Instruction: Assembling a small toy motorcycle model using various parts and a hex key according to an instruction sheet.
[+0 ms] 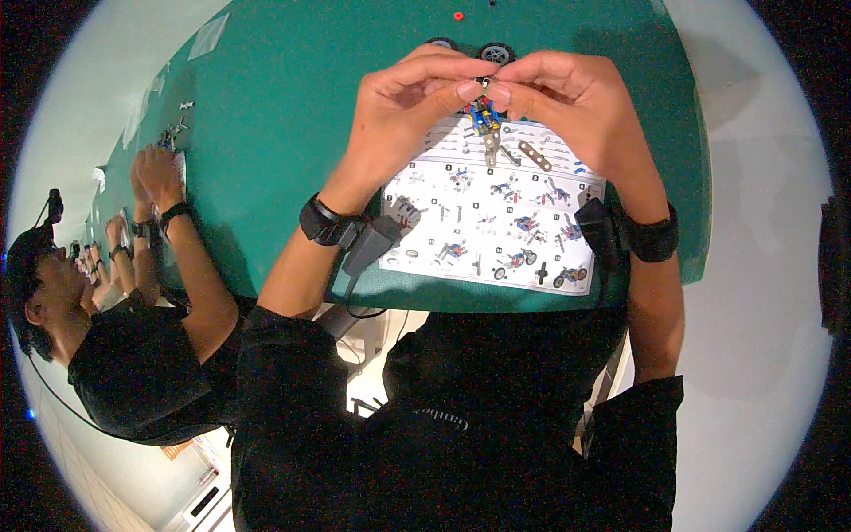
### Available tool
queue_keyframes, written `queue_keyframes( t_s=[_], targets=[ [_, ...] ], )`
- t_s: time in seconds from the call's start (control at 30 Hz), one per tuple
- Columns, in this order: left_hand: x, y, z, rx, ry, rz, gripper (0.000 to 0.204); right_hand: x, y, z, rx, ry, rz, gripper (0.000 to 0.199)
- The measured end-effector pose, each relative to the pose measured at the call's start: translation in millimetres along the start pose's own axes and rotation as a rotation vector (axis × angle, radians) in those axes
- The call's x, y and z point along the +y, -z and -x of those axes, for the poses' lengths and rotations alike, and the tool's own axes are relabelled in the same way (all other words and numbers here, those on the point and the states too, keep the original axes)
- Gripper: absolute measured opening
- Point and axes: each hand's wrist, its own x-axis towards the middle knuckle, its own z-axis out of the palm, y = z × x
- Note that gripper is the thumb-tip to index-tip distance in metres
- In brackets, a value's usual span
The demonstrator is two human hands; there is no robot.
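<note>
While both hands pinch, small metal model [484,120] raised

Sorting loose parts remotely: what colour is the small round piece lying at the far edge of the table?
Red. The small round piece shows in the head view, on the green table.

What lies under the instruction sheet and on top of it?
The sheet lies on the green table. A perforated metal strip rests on top. Both hands cover its upper edge.

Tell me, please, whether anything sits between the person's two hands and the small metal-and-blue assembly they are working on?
Nothing visible does. The left hand and right hand both pinch the small assembly directly at their fingertips, above the instruction sheet.
</note>
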Motion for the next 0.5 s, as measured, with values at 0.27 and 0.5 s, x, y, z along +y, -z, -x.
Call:
queue_keyframes(
  t_s=[0.27,0.5],
  targets=[
    [1.2,-1.7,5.4,-0.003,0.089,0.082,0.022,1.2,-4.1,1.5,0.018,-0.010,-0.009,0.018],
    [3.3,-7.0,4.8,0.056,-0.003,0.008,0.020,-4.2,-6.9,1.6,0.065,-0.016,0.047,0.016]
  ],
)
